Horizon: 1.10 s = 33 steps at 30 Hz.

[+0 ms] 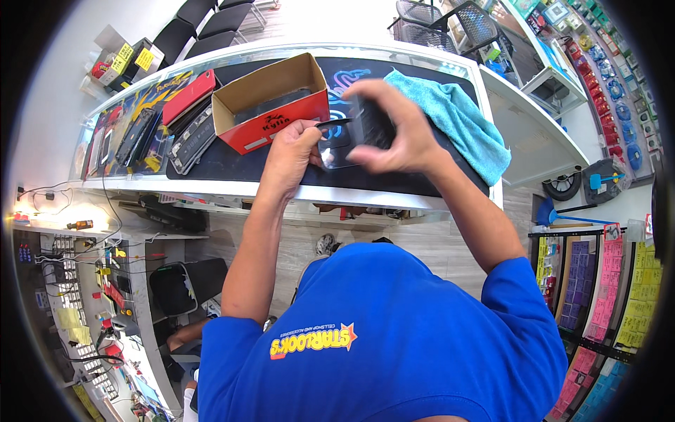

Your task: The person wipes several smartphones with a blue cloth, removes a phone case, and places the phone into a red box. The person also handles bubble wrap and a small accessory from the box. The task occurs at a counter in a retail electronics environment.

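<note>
My left hand (290,153) is closed at the red box's right side, thumb and fingers pinching the edge of a glossy, see-through phone-sized panel (337,151). A thin dark strip (335,123) sticks out from the pinch toward the right. My right hand (408,133) curves around a dark flat slab (373,125), thumb below and fingers above. The slab has the size of a phone but is smeared by motion, so its exact kind cannot be made out. Both items are above the black mat (281,172), close together.
An open red cardboard box (295,116) with dark flat items stands left of my hands. Beside it are stacked phones or tablets (191,144) and a red case (188,97). A turquoise towel (457,123) lies at right on the white-edged counter (337,191). Chairs (211,28) stand beyond.
</note>
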Each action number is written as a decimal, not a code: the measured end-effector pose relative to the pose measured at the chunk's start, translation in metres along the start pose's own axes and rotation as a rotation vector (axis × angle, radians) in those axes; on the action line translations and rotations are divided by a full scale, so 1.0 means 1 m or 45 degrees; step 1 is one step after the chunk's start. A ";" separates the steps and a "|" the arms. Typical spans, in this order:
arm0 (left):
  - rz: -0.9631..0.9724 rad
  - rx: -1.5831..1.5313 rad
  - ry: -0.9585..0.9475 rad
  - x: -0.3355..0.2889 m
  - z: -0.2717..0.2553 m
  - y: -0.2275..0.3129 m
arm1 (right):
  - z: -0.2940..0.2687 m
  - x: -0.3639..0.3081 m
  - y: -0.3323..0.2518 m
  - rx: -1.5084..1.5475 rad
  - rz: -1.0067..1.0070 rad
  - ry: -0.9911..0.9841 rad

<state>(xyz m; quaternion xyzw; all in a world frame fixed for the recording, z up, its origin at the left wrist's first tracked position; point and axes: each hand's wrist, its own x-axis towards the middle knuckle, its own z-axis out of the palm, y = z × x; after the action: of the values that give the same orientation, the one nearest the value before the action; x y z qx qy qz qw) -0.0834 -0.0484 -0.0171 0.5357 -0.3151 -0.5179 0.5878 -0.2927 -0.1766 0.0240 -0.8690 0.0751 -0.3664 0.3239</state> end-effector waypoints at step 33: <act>-0.152 -0.818 -0.649 0.004 0.067 0.007 | -0.106 -0.089 0.031 -0.877 1.017 0.018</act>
<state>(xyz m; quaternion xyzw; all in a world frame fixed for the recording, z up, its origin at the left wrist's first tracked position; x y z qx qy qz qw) -0.1426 -0.0733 0.0044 0.1968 -0.2411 -0.7391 0.5973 -0.4257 -0.2219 0.0081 -0.8264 0.5186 -0.1743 0.1333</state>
